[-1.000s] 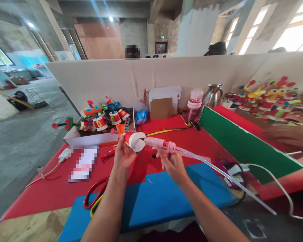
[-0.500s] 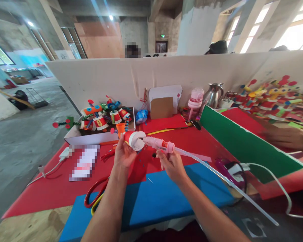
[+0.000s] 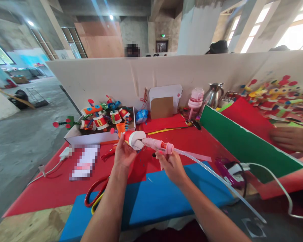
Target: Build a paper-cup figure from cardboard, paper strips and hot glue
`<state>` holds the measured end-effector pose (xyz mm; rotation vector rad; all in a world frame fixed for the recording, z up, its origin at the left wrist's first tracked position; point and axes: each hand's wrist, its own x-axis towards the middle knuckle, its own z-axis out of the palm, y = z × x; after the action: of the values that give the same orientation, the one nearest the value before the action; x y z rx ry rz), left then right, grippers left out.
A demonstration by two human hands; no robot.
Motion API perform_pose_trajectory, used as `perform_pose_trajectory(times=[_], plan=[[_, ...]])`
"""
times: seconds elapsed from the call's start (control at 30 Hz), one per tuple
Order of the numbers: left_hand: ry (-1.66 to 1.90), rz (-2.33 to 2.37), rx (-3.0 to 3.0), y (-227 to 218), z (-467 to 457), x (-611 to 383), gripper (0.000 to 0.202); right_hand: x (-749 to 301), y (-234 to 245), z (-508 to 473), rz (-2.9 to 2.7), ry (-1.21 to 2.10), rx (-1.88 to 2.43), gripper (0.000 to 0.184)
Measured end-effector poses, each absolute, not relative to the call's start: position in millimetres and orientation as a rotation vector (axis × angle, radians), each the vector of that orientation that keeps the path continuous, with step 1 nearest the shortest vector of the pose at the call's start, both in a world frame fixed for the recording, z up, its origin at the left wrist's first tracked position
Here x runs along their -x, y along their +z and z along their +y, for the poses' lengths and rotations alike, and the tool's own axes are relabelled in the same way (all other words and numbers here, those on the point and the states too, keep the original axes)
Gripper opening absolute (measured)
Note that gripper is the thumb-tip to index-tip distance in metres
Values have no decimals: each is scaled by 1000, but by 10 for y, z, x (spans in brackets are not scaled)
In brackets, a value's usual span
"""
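My left hand (image 3: 125,153) is closed round a red and white paper cup (image 3: 133,138), tilted so its open underside faces right. An orange piece (image 3: 120,128) and a striped coil (image 3: 126,123) stick out from the cup's far end. In my right hand (image 3: 170,163) is a pink hot glue gun (image 3: 158,144), its tip at the cup's opening; whether it touches the cup I cannot tell. A long clear glue stick (image 3: 217,178) runs out of the gun's back, down to the right. Red-handled scissors (image 3: 91,195) lie partly under my left forearm.
A white box (image 3: 91,138) of finished cup figures stands at the left back. Green board (image 3: 239,144) borders the right side, where another person's hand (image 3: 290,138) rests near red paper (image 3: 252,117). A purple power strip (image 3: 228,173) with a white cable lies near the blue board (image 3: 151,196).
The glue gun has shifted slightly left, and the glue stick's free end has swung left. The other person's hand has moved right, with the red paper lifted at its far side.
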<state>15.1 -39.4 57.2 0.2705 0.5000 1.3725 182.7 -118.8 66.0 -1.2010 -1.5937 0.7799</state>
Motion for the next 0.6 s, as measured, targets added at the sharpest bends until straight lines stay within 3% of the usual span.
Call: perform_pose_trajectory(times=[0.6], plan=[[1357,523,-291,534,-381,-137,29,-1899,578,-1230,-1610,798,1220,41]])
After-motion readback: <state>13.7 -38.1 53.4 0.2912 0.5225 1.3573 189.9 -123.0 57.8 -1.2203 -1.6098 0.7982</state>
